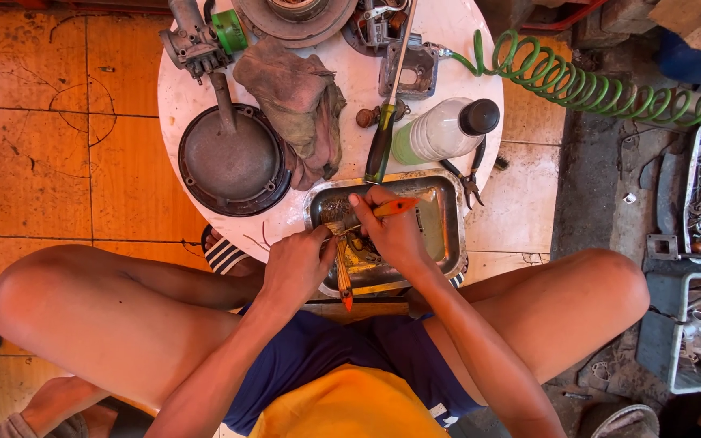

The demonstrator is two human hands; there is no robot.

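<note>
Left hand [298,264]: fingers curled shut around a small metal part [342,229], held over the steel tray [448,235]. Right hand [395,235]: fingers closed on an orange-handled brush [395,208], its head against the part. A second orange-handled brush [343,280] lies across the tray's near rim. The tray rests on a round white table [180,97], beside a rag [298,101], a plastic bottle [440,130], a screwdriver [381,146] and a round metal cover [233,162]. Floor: orange tiles [42,146]; a green coiled hose [578,85] runs to the right.
</note>
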